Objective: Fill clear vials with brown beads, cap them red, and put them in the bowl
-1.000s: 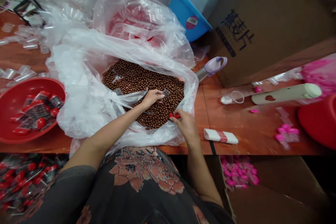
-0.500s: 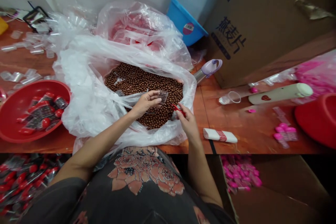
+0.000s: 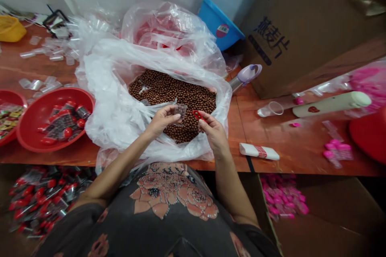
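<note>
My left hand point(image 3: 163, 120) is closed on a small clear plastic container point(image 3: 180, 109), held over a white plastic bag point(image 3: 99, 76) of small brown balls point(image 3: 169, 88). To its right, my right hand point(image 3: 212, 129) pinches a red cap point(image 3: 197, 115) between thumb and fingers. Dark spots show inside the cap; I cannot tell whether they are balls. Cap and container are apart. Left of the bag, a red bowl point(image 3: 22, 132) holds several clear containers with red caps point(image 3: 62, 122), dark contents inside.
Behind the bag are another clear bag point(image 3: 171, 20) with red things and a blue basin point(image 3: 221, 24). A cardboard box point(image 3: 301, 40), a pale green bottle point(image 3: 331, 104), a clear cup point(image 3: 274, 108) and a tissue pack point(image 3: 259, 151) are on the right. Capped containers point(image 3: 42, 196) lie below left.
My right hand has lifted slightly, and the red cap has turned so its hollow side shows. My left hand still holds the container. The whole view has shifted left.
</note>
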`<state>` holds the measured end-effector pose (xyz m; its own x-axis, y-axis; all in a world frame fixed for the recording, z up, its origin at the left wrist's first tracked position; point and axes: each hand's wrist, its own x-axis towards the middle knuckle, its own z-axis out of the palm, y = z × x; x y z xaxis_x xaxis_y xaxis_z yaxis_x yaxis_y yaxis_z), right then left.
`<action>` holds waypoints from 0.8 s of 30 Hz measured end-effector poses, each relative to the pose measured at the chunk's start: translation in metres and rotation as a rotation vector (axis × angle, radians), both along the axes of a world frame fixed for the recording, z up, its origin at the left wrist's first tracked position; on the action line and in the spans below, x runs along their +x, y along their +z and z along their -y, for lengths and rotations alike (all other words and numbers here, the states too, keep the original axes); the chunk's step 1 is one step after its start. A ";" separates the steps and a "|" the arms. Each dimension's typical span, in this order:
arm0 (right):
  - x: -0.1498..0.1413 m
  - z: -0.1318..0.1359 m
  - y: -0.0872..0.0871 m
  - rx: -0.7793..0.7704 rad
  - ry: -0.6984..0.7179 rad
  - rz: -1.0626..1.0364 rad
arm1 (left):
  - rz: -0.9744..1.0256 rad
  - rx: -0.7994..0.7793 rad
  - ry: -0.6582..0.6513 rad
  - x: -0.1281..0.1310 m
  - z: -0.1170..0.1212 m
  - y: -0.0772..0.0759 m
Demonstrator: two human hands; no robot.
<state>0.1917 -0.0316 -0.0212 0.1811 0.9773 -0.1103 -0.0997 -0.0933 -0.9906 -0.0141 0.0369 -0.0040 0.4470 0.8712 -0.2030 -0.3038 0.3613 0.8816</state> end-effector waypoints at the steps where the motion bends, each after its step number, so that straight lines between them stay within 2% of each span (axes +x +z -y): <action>1: 0.000 0.000 -0.001 0.013 0.000 0.073 | 0.006 -0.002 -0.020 -0.001 0.002 0.000; 6: 0.003 -0.003 -0.002 0.185 -0.054 0.736 | 0.023 -0.042 -0.046 -0.006 0.009 0.002; 9: 0.004 -0.007 0.003 0.259 -0.083 0.916 | 0.020 -0.074 -0.043 -0.010 0.011 0.003; 11: 0.002 -0.010 0.008 0.315 -0.103 0.919 | 0.014 -0.092 -0.052 -0.012 0.012 0.004; 18: -0.018 -0.014 0.027 0.351 -0.055 0.587 | 0.001 -0.097 -0.110 -0.016 0.017 0.002; 24: -0.027 -0.010 0.037 0.441 0.068 0.629 | -0.092 0.014 -0.134 -0.014 0.018 -0.001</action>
<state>0.1645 -0.0213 0.0156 0.0183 0.9181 0.3959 0.4865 0.3377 -0.8057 -0.0283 0.0184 -0.0053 0.5396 0.8079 -0.2369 -0.1715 0.3809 0.9085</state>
